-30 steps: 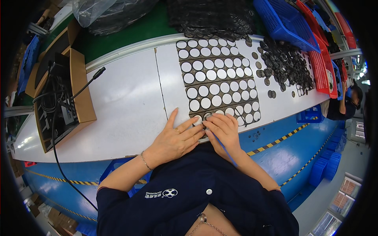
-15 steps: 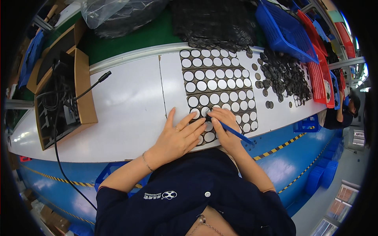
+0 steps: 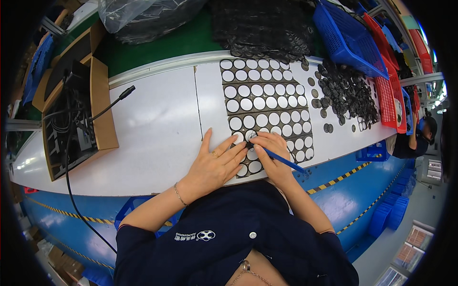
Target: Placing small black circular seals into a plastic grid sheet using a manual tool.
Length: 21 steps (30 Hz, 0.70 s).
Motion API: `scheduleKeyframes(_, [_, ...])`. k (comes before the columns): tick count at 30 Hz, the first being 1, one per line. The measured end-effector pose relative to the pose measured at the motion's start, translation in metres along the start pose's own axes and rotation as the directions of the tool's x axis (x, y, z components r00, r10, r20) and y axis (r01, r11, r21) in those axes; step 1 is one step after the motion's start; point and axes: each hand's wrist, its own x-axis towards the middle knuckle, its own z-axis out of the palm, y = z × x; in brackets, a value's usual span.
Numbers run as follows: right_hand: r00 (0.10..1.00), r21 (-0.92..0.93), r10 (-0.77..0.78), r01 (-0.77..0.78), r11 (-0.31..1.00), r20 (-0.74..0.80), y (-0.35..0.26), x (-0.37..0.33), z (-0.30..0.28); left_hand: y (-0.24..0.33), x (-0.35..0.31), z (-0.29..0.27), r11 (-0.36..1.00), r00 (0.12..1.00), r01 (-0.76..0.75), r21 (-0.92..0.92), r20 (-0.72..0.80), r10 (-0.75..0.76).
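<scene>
Sheets with rows of white discs in dark rims (image 3: 260, 104) lie on the white tabletop before me. My left hand (image 3: 214, 162) rests flat across their near left part, fingers spread, its fingertips close to a small dark piece (image 3: 249, 145). In my right hand (image 3: 273, 151) is a slim blue tool (image 3: 285, 161), gripped between thumb and fingers. Its blue end slants down to the right, past the table's near edge. The working end meets the discs beside my left fingertips, and my fingers partly cover it. I cannot make out its exact kind.
Loose dark discs (image 3: 346, 93) are heaped at the right, near a blue basket (image 3: 346, 40) and a red basket (image 3: 392, 102). Black sheets (image 3: 262, 28) are piled at the back. A cardboard box (image 3: 102, 105) with cables stands left. Another person (image 3: 420, 138) is at far right.
Both hands keep nearly the same place on the sheets, with only slight movement at the fingertips. The blue tool stays in my right hand.
</scene>
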Motion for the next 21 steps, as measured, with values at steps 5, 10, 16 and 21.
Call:
scheduleKeyframes(5, [1.000, 0.010, 0.007, -0.007, 1.000, -0.004, 0.001, 0.000, -0.001, 0.000, 0.000, -0.001, 1.000, 1.000, 0.001, -0.002, -0.001, -0.001])
scheduleKeyframes(10, [0.999, -0.065, -0.054, 0.054, 0.996, -0.002, 0.001, -0.001, 0.001, 0.001, 0.001, -0.001, 1.000, 1.000, -0.004, 0.001, -0.008, 0.004])
scheduleKeyframes(16, [0.915, -0.458, -0.404, 0.357, 0.814, -0.006, 0.003, 0.005, 0.011, 0.001, 0.001, -0.002, 1.000, 1.000, 0.006, -0.002, 0.012, -0.006])
scheduleKeyframes(21, [0.911, -0.337, -0.246, 0.130, 0.933, -0.332, 0.029, 0.042, -0.020, 0.002, 0.002, -0.007, 1.000, 1.000, -0.024, 0.010, -0.001, 0.024])
